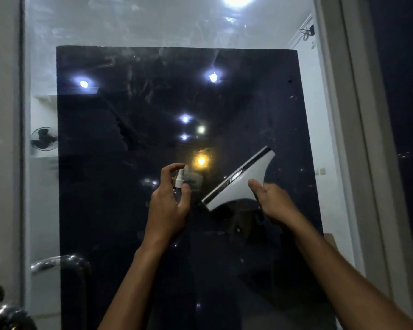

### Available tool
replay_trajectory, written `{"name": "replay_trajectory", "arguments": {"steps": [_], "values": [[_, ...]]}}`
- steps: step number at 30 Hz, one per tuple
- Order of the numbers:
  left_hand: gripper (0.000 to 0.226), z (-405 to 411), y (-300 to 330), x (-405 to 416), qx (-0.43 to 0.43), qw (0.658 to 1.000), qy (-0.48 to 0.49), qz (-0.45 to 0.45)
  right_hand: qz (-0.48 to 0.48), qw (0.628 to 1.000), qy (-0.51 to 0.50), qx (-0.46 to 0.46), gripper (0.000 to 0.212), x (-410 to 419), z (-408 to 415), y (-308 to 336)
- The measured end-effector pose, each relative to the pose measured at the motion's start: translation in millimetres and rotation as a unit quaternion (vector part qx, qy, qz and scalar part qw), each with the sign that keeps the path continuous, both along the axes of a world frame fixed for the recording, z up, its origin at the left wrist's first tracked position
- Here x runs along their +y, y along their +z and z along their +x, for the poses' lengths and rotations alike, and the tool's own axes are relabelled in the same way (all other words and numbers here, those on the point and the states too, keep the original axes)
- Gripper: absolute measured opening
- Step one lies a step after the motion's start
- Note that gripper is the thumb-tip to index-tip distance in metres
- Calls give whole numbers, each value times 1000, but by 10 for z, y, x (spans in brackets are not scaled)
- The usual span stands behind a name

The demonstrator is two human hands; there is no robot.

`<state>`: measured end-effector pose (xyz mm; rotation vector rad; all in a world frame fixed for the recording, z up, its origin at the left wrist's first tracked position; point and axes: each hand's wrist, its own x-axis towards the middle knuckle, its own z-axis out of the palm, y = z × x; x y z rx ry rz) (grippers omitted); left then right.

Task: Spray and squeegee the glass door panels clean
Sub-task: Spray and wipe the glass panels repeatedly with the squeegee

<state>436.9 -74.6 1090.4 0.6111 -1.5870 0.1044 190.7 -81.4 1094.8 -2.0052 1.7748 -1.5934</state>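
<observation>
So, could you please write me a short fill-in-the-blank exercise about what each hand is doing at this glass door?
1. The left hand grips a small ____ bottle.
2. The right hand holds a white ____ with a dark blade.
3. The squeegee blade is ____, not level.
4. The chrome door handle sits at the lower ____ of the view.

Missing words: spray; squeegee; tilted; left

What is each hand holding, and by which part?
Left hand grips a small spray bottle around its body, a finger on the nozzle. Right hand holds a white squeegee by its handle.
</observation>
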Motion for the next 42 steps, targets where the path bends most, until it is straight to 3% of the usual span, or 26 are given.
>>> {"name": "replay_trajectory", "arguments": {"steps": [5, 10, 14, 21, 31, 37, 42], "values": [[33, -27, -84, 55, -6, 1000, 2, 13, 22, 997, 4, -79, 56, 51, -51, -639], [33, -113, -83, 49, -4, 1000, 4, 18, -18, 993, 6, -120, 57, -10, 28, -307], [32, -190, -174, 56, -3, 1000, -9, 22, -22, 993, 8, -113, 55, -64, 1, -395], [33, -219, -426, 10, -23, 999, -20, 44, 32, 991, 3, -133, 42, 126, -405, -1498], [37, -679, -953, 65, -41, 995, -45, 84, 38, 990, 2, -133, 35, 96, -482, -1732], [37, -844, -1225, 122, -46, 991, -40, 119, 92, 988, 6, -124, 49, 239, -754, -2509], [37, -898, -1077, 175, -39, 994, -35, 100, 52, 990, 34, -126, 59, 303, -828, -2338]]}}
